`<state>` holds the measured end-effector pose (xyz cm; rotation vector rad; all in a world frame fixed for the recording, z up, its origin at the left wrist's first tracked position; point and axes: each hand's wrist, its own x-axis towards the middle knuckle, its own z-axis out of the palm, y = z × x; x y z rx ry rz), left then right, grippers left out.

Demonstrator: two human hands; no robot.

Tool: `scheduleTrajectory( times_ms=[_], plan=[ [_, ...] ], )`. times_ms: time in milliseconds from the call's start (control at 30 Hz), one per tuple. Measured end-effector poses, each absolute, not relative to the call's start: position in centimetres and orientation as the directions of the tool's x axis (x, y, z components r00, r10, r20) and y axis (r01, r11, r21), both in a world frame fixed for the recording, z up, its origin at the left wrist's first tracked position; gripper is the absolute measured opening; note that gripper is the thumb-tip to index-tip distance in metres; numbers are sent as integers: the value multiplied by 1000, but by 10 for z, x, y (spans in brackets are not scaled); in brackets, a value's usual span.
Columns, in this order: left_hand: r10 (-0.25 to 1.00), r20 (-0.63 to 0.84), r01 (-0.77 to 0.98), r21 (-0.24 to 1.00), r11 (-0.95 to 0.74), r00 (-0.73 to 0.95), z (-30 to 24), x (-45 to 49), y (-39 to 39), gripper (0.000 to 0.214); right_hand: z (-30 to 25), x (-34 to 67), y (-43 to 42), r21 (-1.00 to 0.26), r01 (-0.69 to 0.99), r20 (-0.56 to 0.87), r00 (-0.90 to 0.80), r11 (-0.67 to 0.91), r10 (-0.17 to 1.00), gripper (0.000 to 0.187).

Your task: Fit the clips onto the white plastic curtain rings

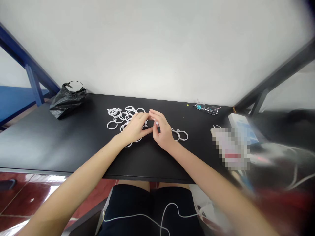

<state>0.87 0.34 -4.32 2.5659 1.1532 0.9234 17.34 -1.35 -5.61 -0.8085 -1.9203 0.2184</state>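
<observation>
Above the black table my two hands meet at the fingertips. My right hand (162, 130) is closed in a pinch on a small white plastic piece (157, 123), seemingly part of a white curtain ring; most of it is hidden by fingers. My left hand (136, 126) curls in from the other side, fingers and thumb reaching the same piece. Under and left of my left hand lies a loose pile of white curtain rings (112, 125), each with a small knob or eyelet. Just right of my right hand a few more rings (183, 135) lie together, partly covered by the hand.
A crumpled black plastic bag (67, 101) sits at the table's back left. Eyeglasses (206, 109) lie near the wall on the right. Beyond my right forearm are a blurred-out phone-like object (230, 147), a white box (242, 127) and clear plastic. A white cable (137, 215) crosses my lap.
</observation>
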Motion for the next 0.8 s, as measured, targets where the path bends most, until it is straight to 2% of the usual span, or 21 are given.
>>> scheduleTrajectory(
  times_ms=[300,567,667,800],
  plan=[
    [716,539,579,437,-689,444,-44,15,0,21,-53,172,-17,-501,377,737,-286,779,612,40],
    [689,570,521,461,-719,447,-45,18,-2,29,-49,172,-19,-504,420,657,-380,754,651,48],
    [681,582,514,457,-726,444,-43,19,-3,26,-48,172,-21,-493,415,692,-345,765,634,47],
    [695,567,535,454,-712,442,-39,17,-3,22,-50,172,-20,-503,494,710,-233,709,665,37]
  ],
)
